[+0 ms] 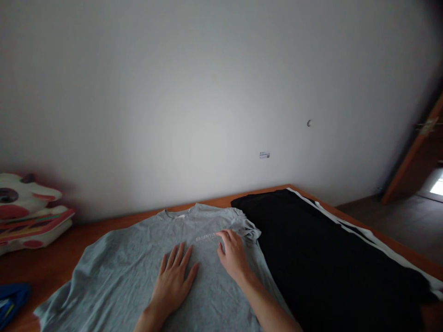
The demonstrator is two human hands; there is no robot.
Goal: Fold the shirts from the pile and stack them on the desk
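A grey T-shirt [121, 263] lies spread out on the wooden tabletop, its neckline toward the wall and pale lettering across the chest. My left hand [174, 281] rests flat on the middle of the shirt, fingers and thumb spread. To the right of it, my right hand [232, 254] is on the chest by the end of the lettering, with its fingers slightly bent and the thumb apart; nothing shows in it. The sleeve [247, 226] beyond my right hand is bunched up. Soft creases run over the shirt's left side.
Black clothing [311, 244] with a white stripe lies right of the shirt. A cow-shaped toy keyboard [38, 226] stands at the left, with a blue item [14, 299] nearer me. The wooden surface [83, 230] meets a white wall [194, 115]; a door [415, 157] is far right.
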